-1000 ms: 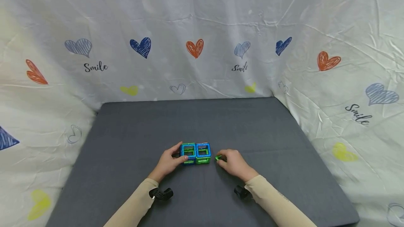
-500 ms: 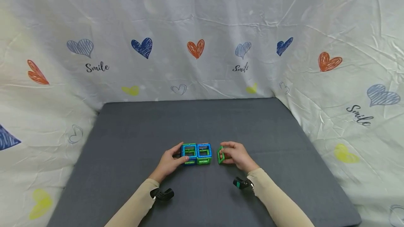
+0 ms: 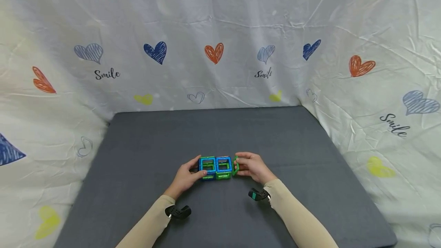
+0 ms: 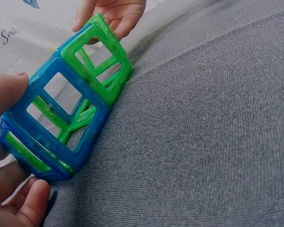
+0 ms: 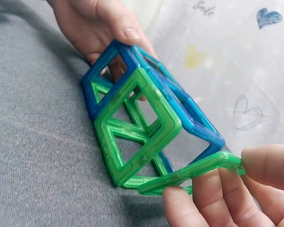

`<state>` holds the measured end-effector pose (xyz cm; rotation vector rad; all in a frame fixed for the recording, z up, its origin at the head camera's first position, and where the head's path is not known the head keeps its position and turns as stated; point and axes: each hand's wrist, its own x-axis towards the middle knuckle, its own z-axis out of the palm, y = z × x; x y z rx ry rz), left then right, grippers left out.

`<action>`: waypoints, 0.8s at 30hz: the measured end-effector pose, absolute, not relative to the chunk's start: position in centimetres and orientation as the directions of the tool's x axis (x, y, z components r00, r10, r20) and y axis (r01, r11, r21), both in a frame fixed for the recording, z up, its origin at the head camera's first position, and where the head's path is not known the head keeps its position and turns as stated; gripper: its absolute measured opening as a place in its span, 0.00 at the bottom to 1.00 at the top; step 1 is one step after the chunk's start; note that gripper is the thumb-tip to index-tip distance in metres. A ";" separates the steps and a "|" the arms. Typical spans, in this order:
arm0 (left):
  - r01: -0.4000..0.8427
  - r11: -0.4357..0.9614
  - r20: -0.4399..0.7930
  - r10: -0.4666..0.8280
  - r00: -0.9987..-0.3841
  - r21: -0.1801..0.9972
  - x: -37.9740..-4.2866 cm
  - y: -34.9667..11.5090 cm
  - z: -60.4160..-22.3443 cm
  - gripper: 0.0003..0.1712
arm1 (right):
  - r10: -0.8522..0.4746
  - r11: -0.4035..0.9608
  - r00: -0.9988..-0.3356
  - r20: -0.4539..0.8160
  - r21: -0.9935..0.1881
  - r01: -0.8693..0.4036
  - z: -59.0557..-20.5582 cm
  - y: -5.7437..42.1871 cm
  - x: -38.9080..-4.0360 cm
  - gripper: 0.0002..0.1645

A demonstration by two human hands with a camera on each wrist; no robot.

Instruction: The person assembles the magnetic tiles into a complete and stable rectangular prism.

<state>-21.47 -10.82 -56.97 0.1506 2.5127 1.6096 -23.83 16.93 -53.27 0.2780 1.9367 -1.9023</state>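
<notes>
A box of square magnetic tiles [image 3: 216,165], two cubes long, sits on the table; its tiles are blue and green open frames. At its left end my left hand [image 3: 184,179] grips it, thumb on the upper edge and fingers behind the end face. My right hand [image 3: 255,167] pinches a single green magnetic tile [image 5: 189,173] by its edges, thumb on one side and fingers on the other. This tile stands on edge at the box's right end, tilted away at the top; whether its lower edge touches the box I cannot tell.
The dark grey table [image 3: 213,133] spreads out around the hands. White cloth [image 3: 241,18] printed with hearts and "Smile" hangs behind and at both sides. A black band with a camera [image 3: 178,212] is at the left wrist, another [image 3: 259,194] at the right.
My right hand has raised the green tile upright from the table and brought it left to the box's right end. My left hand keeps its hold on the box.
</notes>
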 end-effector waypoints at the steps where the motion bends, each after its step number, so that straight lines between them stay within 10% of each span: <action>1: 0.000 0.417 -0.076 0.165 -0.983 0.909 -21.5 -10.8 -57.0 0.41 | -0.143 0.049 -0.896 -0.421 -0.907 0.419 -53.2 16.8 -23.9 0.27; 24: -0.002 0.411 -0.083 0.179 -0.980 0.912 -21.8 -11.1 -57.0 0.40 | -0.108 0.075 -0.909 -0.402 -0.915 0.395 -54.0 14.9 -23.9 0.23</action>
